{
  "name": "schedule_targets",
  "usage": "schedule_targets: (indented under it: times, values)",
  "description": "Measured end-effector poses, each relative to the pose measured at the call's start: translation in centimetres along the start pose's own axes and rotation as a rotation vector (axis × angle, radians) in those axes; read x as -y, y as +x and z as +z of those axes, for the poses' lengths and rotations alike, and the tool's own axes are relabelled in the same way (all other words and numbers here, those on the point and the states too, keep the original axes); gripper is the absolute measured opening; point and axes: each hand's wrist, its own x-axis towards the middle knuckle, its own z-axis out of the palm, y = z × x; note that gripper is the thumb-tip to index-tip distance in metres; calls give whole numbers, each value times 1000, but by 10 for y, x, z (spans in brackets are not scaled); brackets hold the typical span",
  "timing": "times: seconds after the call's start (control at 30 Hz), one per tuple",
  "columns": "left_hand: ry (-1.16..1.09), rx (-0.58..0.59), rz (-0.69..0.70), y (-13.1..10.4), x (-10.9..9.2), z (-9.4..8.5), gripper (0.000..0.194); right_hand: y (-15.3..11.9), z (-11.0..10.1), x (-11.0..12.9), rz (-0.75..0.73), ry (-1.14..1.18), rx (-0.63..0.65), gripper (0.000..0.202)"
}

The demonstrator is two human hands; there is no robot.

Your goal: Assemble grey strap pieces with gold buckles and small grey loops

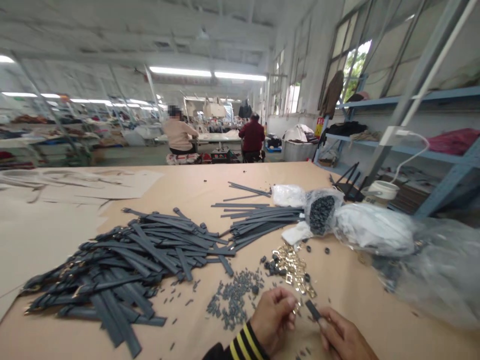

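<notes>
My left hand (273, 317), in a dark sleeve with yellow stripes, pinches a small gold buckle (296, 308) between thumb and fingers. Close by on the right, my right hand (339, 334) holds a dark strap (312, 310) whose flat end points up toward the buckle. The two pieces are apart. Beyond my hands lies a heap of gold buckles (293, 267) with some black round parts. Many small dark pieces (236, 295) are scattered left of my left hand. A large pile of dark straps with buckles (150, 245) covers the table's left middle.
Plain dark strips (258, 220) lie across the table (180, 182). Plastic bags (375, 227), one with black parts (321, 212), line the right side. Pale sheets (48, 220) lie at the left. Two people sit beyond the far edge. Blue shelves (397, 145) stand at right.
</notes>
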Motion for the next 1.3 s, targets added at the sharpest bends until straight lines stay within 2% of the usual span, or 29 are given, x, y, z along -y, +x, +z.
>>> schedule_targets:
  times: [0.13,0.27,0.37,0.5,0.6,0.8,0.9,1.0,1.1,1.3]
  values:
    - [80,53,8,-5,-10,6,27,-5,8,7,-48,41,34,28]
    - [165,37,5,-3,-12,3,23,-6,7,14,-80,103,108,29]
    - [122,28,-1,-2,-10,1,24,-5,3,12,-76,167,168,29]
    - [24,79,-69,-3,-9,3,24,-2,1,10,-81,190,201,31]
    - [-43,85,-116,-3,-9,4,24,-1,0,13,-78,190,186,32]
    - [-158,11,-167,-1,-11,0,25,-3,-2,10,-23,221,70,29]
    - [-170,28,-188,-1,-9,-2,24,-3,1,8,-17,197,113,31]
    - [-179,101,-232,-2,-3,0,22,-2,5,11,-59,162,166,33]
    - [-233,161,-262,-4,3,1,20,-2,5,16,-89,121,157,32]
    - [-367,93,-258,-3,0,1,16,-9,-1,15,-32,138,57,30]
